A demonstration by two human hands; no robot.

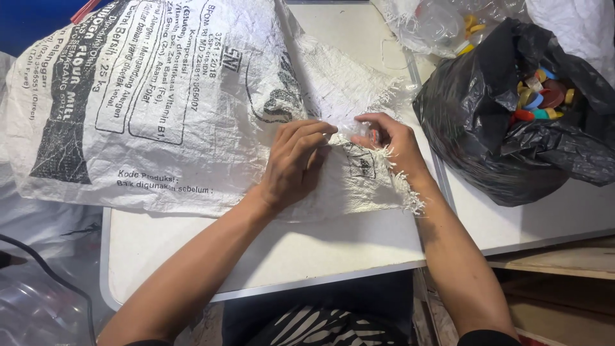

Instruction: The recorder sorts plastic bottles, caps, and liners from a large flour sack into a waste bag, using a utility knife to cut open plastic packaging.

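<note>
Hands [339, 154] on white woven sack [192, 96], apparently pinching frayed edge.

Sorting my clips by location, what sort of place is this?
Probably a small recycling or sorting workspace: a black bag full of coloured bottle caps, a worn woven sack under both hands, on a plain white table.

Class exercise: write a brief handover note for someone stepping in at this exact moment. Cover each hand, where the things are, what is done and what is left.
Left hand: flat on the white woven sack, fingers curled at its frayed open edge.
Right hand: pinching the same frayed edge.
Sack lies on the white table. Black bag of coloured bottle caps sits open to the right.
Done: sack laid out, its edge gripped.
Left: whether anything is inside the sack cannot be seen.
</note>
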